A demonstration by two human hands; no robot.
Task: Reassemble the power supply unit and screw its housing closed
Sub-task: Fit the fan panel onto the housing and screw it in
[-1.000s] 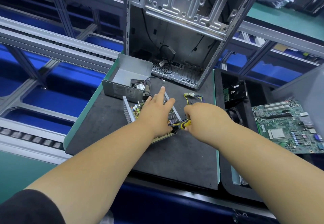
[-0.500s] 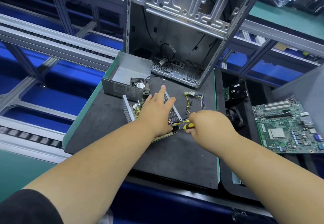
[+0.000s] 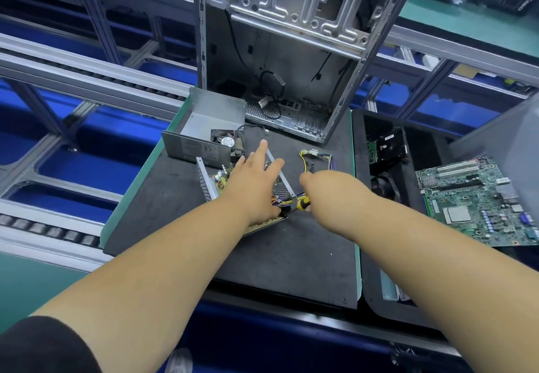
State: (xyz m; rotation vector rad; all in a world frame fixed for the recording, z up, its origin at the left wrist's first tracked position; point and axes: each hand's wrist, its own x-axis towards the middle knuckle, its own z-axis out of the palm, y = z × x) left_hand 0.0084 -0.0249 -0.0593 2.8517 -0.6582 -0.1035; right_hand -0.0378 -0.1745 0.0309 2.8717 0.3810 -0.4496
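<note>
PSU not yet closed, by my read. Big grey sheet-metal PSU cover (image 3: pixel 204 123) with its small black fan (image 3: pixel 226 142) sits apart, upper left of frame centre on the dark grey foam mat (image 3: pixel 291 256). The open perforated-metal PSU base with green circuit board (image 3: pixel 214 181) lies mid-frame, just below the cover. Left: join halves, drive screws.

Left hand (image 3: pixel 256 177) lies flat on the base, fingers straight and spread, pressing. Right hand (image 3: pixel 329 190) curls round a yellow-black screwdriver (image 3: pixel 300 205), tip at the base's near corner.

Around: bare silver PC chassis (image 3: pixel 291 51) top centre; green motherboard (image 3: pixel 472 200) at right; loose yellow-blue wire harness (image 3: pixel 316 158) near right hand, may snag when closing.
</note>
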